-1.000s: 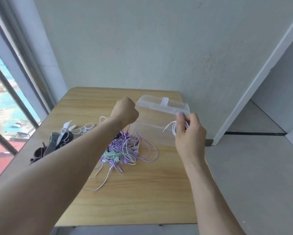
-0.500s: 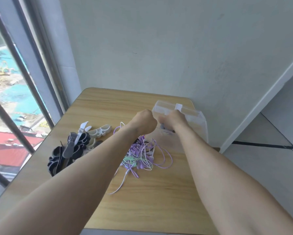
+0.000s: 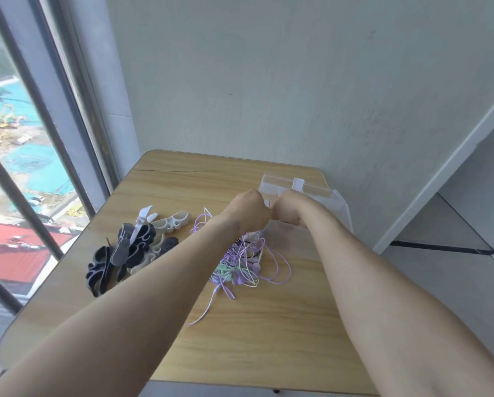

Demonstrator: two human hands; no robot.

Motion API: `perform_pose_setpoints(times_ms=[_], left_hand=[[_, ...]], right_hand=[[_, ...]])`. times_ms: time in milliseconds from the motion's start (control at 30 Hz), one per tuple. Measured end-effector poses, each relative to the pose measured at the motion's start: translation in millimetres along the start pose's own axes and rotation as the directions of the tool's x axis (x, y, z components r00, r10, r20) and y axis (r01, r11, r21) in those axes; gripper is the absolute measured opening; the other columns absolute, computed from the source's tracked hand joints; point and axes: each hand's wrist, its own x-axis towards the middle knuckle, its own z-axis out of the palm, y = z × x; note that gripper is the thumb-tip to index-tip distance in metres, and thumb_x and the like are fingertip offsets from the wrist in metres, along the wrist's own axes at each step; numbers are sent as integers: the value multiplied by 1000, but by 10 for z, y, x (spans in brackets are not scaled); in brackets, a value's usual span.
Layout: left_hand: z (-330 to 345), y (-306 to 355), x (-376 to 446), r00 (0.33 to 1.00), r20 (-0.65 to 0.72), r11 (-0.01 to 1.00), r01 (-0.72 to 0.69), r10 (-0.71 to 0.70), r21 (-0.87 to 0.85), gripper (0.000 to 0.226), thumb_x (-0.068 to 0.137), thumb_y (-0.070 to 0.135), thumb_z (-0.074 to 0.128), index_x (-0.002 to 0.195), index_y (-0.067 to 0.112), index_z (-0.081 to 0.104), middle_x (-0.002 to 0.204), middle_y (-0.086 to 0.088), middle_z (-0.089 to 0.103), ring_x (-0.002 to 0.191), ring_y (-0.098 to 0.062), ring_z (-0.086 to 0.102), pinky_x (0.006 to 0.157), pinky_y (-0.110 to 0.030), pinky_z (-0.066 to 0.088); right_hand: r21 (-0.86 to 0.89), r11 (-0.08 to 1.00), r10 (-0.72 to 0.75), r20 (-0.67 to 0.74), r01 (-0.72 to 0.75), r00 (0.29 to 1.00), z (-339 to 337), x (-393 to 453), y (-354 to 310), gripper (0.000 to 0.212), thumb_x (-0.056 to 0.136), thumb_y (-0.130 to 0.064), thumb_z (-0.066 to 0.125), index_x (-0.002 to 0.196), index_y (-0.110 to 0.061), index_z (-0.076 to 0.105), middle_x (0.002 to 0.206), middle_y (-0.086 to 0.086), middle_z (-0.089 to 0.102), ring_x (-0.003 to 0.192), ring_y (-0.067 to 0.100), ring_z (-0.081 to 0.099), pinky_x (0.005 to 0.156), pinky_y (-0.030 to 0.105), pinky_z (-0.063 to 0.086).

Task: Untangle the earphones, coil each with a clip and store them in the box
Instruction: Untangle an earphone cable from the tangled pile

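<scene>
fingers of both hands curled, hidden behind knuckles; hold cannot be told. clips (image 3: 131,247) piled left on worktop (image 3: 268,333); left hand (image 3: 247,209) touching right hand (image 3: 287,207) above earphone tangle (image 3: 241,266); clear box (image 3: 323,196) right, open.

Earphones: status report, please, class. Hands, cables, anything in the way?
Left hand and right hand fisted together at the clear box; grip contents hidden. Earphone tangle still on the table. Clip pile sits left, clear of the hands.

Right hand (image 3: 287,206) (fisted) has joined left hand (image 3: 250,209) at box (image 3: 326,193).
</scene>
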Motion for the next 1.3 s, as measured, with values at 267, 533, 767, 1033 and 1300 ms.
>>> perform_pose_setpoints(times_ms=[267,533,767,1033,1300], left_hand=[[-154,-188,-383,803,-502,943,-318,321,96,34,84,1,44,106,5,69,110,-11,66,107,-31,55,91,-36,43],[215,-850,-1031,737,-647,974,-225,195,37,32,77,18,54,106,15,69,106,-2,61,104,-28,49,92,-28,34],[431,-1099,-1155,920,-381,996,-80,86,32,56,89,39,68,142,27,51,131,2,48,122,-21,43,103,-31,37],[313,-1175,-1150,920,-340,980,-197,195,29,29,76,31,82,102,24,70,101,11,58,97,-17,58,77,-23,37],[36,-1120,-1163,737,-673,957,-238,68,-164,24,86,34,71,108,23,69,111,11,56,95,-2,58,87,-22,44]], right_hand=[[182,940,-213,-348,288,913,34,-339,273,29,98,-23,50,76,-9,63,71,9,61,90,34,68,63,32,42],[-59,849,-345,-815,526,466,910,-989,684,38,82,-7,67,120,-9,66,107,7,58,106,27,52,96,31,41],[162,843,-248,-729,512,638,1167,-895,658,49,94,-11,64,140,3,49,134,16,56,128,30,50,106,15,27],[332,684,-309,-675,649,670,1346,-1197,331,46,85,-52,65,118,-20,67,108,-11,61,107,8,61,87,24,50],[324,673,-379,-621,665,686,1287,-1177,320,18,80,4,75,87,-13,76,83,-5,64,68,-1,61,63,3,40]])
